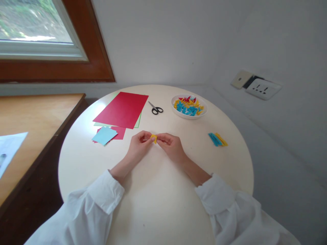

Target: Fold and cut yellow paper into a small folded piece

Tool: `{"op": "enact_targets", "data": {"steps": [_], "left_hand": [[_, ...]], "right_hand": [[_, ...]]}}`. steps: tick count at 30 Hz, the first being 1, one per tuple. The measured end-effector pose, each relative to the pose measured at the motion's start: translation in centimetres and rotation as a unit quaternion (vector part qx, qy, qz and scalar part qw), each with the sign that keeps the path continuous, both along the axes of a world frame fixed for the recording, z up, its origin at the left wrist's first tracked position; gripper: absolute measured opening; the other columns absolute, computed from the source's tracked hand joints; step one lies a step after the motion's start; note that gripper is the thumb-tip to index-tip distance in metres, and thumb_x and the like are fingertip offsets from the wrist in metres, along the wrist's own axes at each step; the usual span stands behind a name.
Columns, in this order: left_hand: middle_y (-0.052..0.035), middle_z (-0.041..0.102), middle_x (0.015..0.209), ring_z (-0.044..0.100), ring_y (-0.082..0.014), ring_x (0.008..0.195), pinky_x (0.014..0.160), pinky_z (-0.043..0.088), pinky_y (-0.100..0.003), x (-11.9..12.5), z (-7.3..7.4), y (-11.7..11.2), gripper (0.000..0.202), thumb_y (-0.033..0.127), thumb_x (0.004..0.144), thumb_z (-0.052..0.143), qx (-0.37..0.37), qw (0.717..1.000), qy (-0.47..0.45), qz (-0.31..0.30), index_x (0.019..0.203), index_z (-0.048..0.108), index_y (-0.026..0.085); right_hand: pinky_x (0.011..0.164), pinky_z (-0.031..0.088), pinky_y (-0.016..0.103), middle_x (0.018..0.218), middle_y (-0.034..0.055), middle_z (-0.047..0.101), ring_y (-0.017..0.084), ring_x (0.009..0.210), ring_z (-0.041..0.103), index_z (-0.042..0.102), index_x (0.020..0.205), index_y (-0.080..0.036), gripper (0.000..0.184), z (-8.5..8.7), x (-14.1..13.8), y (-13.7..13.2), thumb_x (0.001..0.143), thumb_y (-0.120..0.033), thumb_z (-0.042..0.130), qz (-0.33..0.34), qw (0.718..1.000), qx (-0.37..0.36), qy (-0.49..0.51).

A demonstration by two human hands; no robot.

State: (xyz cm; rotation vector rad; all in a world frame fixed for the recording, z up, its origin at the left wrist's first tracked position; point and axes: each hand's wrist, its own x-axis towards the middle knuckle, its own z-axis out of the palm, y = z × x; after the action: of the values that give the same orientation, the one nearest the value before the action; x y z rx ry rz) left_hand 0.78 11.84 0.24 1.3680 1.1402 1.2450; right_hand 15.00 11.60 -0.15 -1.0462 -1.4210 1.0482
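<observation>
A small folded piece of yellow paper (154, 138) is pinched between my two hands above the middle of the round white table (158, 204). My left hand (141, 142) grips it from the left, thumb on its near face. From the right, my right hand (170, 144) holds its other edge with closed fingertips. Parts of the paper are covered by the fingers, so its exact folded shape cannot be made out.
Beyond the hands lie black-handled scissors (156, 109) and a white bowl (190, 117) of folded paper cranes. Red sheets (122, 109) and light blue squares (104, 135) are at left. Blue and yellow folded strips (217, 139) lie right. A wooden desk (46, 112) stands beside the table.
</observation>
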Motion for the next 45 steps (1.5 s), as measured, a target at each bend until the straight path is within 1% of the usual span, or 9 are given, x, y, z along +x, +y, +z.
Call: {"op": "enact_targets", "data": {"steps": [5, 12, 16, 23, 29, 33, 36, 39, 45], "left_hand": [[0.0025, 0.055, 0.063, 0.049, -0.0087, 0.059, 0.057, 0.037, -0.021, 0.0, -0.2, 0.0, 0.021, 0.032, 0.067, 0.067, -0.019, 0.999, -0.028, -0.011, 0.068, 0.056, 0.015], [-0.0015, 0.061, 0.067, 0.056, -0.0124, 0.065, 0.062, 0.042, -0.025, 0.2, 0.5, -0.2, 0.023, 0.034, 0.068, 0.066, -0.035, 0.997, -0.054, -0.048, 0.076, 0.060, 0.014], [-0.0014, 0.061, 0.067, 0.056, -0.0123, 0.065, 0.063, 0.043, -0.025, 0.2, 0.5, -0.3, 0.021, 0.033, 0.068, 0.065, -0.044, 0.996, -0.070, -0.040, 0.074, 0.060, 0.014], [0.0011, 0.060, 0.067, 0.055, -0.0099, 0.062, 0.063, 0.043, -0.024, 0.4, 0.5, -0.2, 0.023, 0.033, 0.063, 0.069, -0.071, 0.992, -0.100, -0.006, 0.071, 0.057, 0.016], [0.0013, 0.060, 0.065, 0.059, -0.0105, 0.064, 0.071, 0.047, -0.028, 0.6, 0.9, -0.3, 0.025, 0.032, 0.061, 0.071, -0.098, 0.984, -0.149, -0.015, 0.068, 0.054, 0.015], [0.0001, 0.061, 0.066, 0.059, -0.0114, 0.064, 0.069, 0.047, -0.028, 0.5, 0.5, -0.2, 0.024, 0.032, 0.062, 0.070, -0.093, 0.987, -0.132, -0.015, 0.069, 0.054, 0.015], [-0.0017, 0.063, 0.068, 0.060, -0.0132, 0.066, 0.068, 0.047, -0.029, 0.5, 0.2, -0.1, 0.024, 0.033, 0.063, 0.069, -0.073, 0.992, -0.101, -0.007, 0.073, 0.058, 0.015], [-0.0025, 0.064, 0.070, 0.059, -0.0137, 0.068, 0.069, 0.046, -0.028, 0.4, 0.2, -0.1, 0.024, 0.033, 0.064, 0.068, -0.056, 0.995, -0.083, -0.006, 0.077, 0.062, 0.015], [-0.0023, 0.064, 0.070, 0.058, -0.0131, 0.067, 0.067, 0.045, -0.026, 0.4, 0.4, -0.1, 0.021, 0.033, 0.063, 0.068, -0.057, 0.996, -0.069, 0.001, 0.071, 0.062, 0.015]], "right_hand": [[0.072, 0.052, 0.029, 0.081, 0.0045, 0.070, 0.016, 0.076, 0.065, 0.067, 0.080, -0.018, 0.017, -0.1, -0.1, 0.1, 0.065, -0.024, 0.064, 0.005, 0.999, -0.021, 0.025], [0.070, 0.053, 0.029, 0.070, 0.0010, 0.067, 0.014, 0.067, 0.064, 0.063, 0.080, -0.017, 0.020, 0.0, -0.3, 0.0, 0.061, -0.020, 0.065, 0.018, 0.996, -0.052, 0.070], [0.072, 0.052, 0.030, 0.075, 0.0022, 0.067, 0.014, 0.071, 0.064, 0.061, 0.084, -0.017, 0.021, 0.2, -0.4, -0.2, 0.064, -0.022, 0.063, 0.023, 0.997, -0.055, 0.058], [0.070, 0.052, 0.027, 0.072, 0.0000, 0.063, 0.014, 0.071, 0.063, 0.052, 0.074, -0.020, 0.022, 0.2, -0.4, -0.3, 0.060, -0.024, 0.069, -0.017, 0.999, -0.017, 0.037], [0.069, 0.052, 0.029, 0.073, 0.0030, 0.067, 0.016, 0.071, 0.064, 0.061, 0.072, -0.018, 0.013, 0.1, -0.2, -0.2, 0.065, -0.027, 0.066, -0.022, 1.000, 0.013, -0.016], [0.065, 0.051, 0.028, 0.074, 0.0039, 0.067, 0.016, 0.068, 0.063, 0.063, 0.072, -0.018, 0.013, 0.2, -0.1, -0.3, 0.065, -0.028, 0.066, -0.034, 0.998, 0.018, -0.041], [0.063, 0.050, 0.028, 0.074, 0.0043, 0.068, 0.017, 0.068, 0.063, 0.064, 0.071, -0.018, 0.013, 0.1, -0.1, -0.3, 0.065, -0.029, 0.066, -0.040, 0.998, 0.014, -0.047], [0.064, 0.050, 0.028, 0.074, 0.0048, 0.069, 0.017, 0.069, 0.064, 0.065, 0.072, -0.017, 0.014, -0.1, -0.1, -0.2, 0.066, -0.030, 0.065, -0.036, 0.999, 0.002, -0.033], [0.066, 0.051, 0.029, 0.073, 0.0047, 0.069, 0.018, 0.070, 0.065, 0.065, 0.071, -0.017, 0.013, -0.3, -0.2, 0.0, 0.065, -0.028, 0.065, -0.028, 1.000, -0.013, 0.002]]}}
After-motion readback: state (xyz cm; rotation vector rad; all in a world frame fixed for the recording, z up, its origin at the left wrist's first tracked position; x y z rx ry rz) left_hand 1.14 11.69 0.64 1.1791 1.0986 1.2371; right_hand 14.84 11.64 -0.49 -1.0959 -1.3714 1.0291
